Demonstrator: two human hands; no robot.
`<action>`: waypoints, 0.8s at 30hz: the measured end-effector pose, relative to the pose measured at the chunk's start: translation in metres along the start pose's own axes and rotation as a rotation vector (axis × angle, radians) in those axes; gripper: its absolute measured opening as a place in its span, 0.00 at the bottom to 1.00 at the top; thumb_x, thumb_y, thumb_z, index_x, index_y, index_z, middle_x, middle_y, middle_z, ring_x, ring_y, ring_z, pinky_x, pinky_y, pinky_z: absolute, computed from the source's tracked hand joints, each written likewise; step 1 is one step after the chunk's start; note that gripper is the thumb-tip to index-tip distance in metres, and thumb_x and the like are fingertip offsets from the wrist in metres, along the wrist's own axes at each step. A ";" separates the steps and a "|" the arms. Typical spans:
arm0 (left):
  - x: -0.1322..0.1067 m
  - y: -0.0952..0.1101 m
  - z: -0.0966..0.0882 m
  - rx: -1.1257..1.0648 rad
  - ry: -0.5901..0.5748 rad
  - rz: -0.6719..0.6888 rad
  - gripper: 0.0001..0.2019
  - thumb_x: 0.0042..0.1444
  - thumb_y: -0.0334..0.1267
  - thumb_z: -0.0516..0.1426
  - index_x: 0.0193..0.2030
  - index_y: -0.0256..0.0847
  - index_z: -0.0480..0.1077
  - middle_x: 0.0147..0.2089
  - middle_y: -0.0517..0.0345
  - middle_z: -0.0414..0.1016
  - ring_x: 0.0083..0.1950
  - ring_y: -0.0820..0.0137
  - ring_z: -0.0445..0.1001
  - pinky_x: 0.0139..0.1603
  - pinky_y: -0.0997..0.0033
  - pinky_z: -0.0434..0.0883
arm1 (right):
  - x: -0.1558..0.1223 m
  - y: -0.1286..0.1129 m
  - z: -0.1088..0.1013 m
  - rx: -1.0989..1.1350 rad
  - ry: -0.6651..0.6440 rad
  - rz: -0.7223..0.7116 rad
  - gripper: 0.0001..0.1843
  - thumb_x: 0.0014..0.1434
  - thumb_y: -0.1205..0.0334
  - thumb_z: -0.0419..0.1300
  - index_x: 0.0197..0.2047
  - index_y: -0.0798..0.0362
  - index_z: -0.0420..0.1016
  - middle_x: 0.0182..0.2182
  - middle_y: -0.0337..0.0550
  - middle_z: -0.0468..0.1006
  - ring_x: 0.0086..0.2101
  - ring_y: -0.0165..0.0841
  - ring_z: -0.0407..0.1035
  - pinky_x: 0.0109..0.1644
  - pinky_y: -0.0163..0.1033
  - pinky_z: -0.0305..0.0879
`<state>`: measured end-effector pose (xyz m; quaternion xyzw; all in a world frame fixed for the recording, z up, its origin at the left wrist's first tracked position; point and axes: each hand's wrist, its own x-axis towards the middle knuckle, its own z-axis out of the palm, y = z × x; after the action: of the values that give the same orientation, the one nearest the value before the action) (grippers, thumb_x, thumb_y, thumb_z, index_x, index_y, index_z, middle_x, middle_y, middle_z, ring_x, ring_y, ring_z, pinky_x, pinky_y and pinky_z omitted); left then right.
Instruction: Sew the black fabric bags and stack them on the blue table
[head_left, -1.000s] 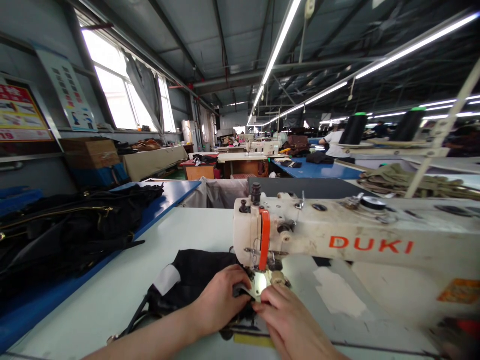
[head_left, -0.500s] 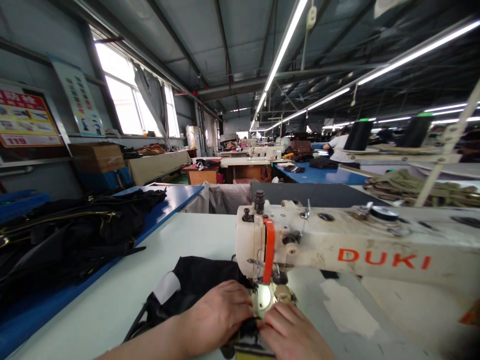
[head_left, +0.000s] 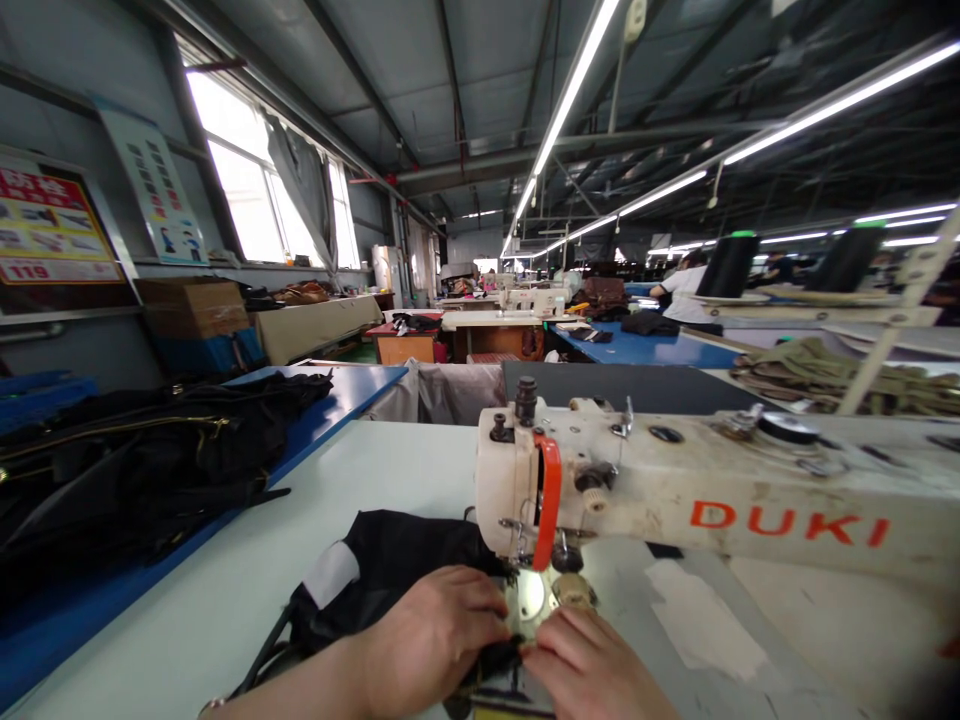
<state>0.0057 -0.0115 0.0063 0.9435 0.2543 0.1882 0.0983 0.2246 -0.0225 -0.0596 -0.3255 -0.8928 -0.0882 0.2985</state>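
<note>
Black fabric [head_left: 405,545] with a white patch [head_left: 331,576] lies on the pale table, left of the needle area of a white sewing machine [head_left: 637,480]. My left hand [head_left: 431,630] rests over this fabric, its fingers closed on the edge near the lit needle plate [head_left: 531,597]. On the other side, my right hand [head_left: 592,655] pinches the same black fabric just in front of the plate. The fingertips of both hands are close together, with a small dark fold between them. What lies under my palms is hidden.
A heap of black garments with gold zippers [head_left: 150,450] covers the blue table at left. Olive fabric [head_left: 847,375] is stacked behind the machine at right, below black thread cones [head_left: 726,265]. A person in white [head_left: 684,290] is farther back.
The view has shifted slightly, so the machine appears a little farther right. Both hands keep nearly the same place and hold on the black fabric.
</note>
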 end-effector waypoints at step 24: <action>0.003 -0.017 0.001 -0.009 0.004 -0.066 0.19 0.53 0.24 0.50 0.50 0.39 0.71 0.53 0.52 0.73 0.54 0.64 0.70 0.59 0.63 0.65 | 0.029 -0.017 -0.035 0.036 -0.311 0.250 0.15 0.56 0.73 0.53 0.45 0.53 0.73 0.43 0.48 0.73 0.41 0.40 0.65 0.45 0.45 0.62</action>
<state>0.0010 0.0046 0.0014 0.9338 0.2845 0.1880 0.1080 0.2127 -0.0326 -0.0140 -0.4380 -0.8824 0.0167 0.1713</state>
